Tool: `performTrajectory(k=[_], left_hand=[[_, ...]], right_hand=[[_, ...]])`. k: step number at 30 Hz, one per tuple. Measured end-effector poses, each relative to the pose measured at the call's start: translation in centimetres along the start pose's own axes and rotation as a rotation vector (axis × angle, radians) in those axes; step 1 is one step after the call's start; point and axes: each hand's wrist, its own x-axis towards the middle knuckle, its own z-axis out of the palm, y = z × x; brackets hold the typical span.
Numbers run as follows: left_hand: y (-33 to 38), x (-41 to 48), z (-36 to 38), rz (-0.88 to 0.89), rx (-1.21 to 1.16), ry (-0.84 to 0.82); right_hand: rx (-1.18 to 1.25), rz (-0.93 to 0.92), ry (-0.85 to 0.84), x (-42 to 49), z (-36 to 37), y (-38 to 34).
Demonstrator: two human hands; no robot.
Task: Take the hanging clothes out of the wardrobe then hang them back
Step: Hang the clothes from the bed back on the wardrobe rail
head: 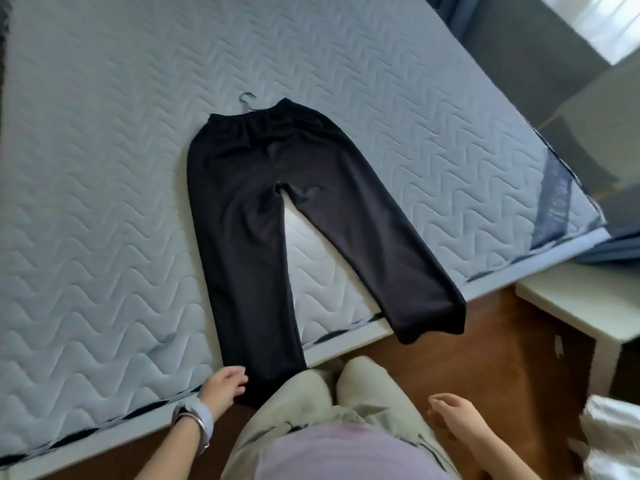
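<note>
Trousers point(263, 209), one black pair, one hanger point(246, 102), two empty hands

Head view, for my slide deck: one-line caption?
Black trousers on a hanger lie spread on the mattress, left hand beside one cuff.

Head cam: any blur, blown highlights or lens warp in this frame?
Head view: window top right is blown out white; right edge is smeared around the nightstand and right hand; mattress edges bow from the wide lens; black trousers stay fairly sharp but lose fold detail in the dark.
</note>
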Motion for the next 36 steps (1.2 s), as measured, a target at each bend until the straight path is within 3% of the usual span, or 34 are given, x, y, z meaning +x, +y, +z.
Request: performTrajectory(k=[6,9,14,19,23,27,31,36], left_hand=[[7.0,1.7,0.7,0.034,-0.110,0.002],[12.2,4.5,0.1,0.101,-0.124,0.076],[23.3,13.6,-0.4,0.282,-0.036,0.202],[36.4,27.2,-0.3,0.486,-0.023,0.431],[44.0,36.8,-0.4,0.643,0.297,0.541],[45.1,43.5,-0.9,0.577,0.765,0.697],[44.2,45.4,-0.6,0.643,0.849,0.797],[44.0,45.6,-0.8,0.670,0.859,0.834]], right_hand=[[-0.111,0.066,-0.074,5.0,-2.4,-7.6],[-0.131,0.002,-0.114,8.9,-2.3,-14.3],[-0.312,-0.311,-0.161,18.1,-0.1,-31.5],[-0.485,-0.673,-0.045,27.0,4.2,-48.9],[-0.503,-0.880,0.021,31.4,7.8,-60.1],[-0.507,-1.103,0.070,34.8,11.7,-69.2],[-0.642,-1.250,0.111,38.0,15.6,-77.6],[-0.682,-1.024,-0.012,39.2,19.2,-83.7]])
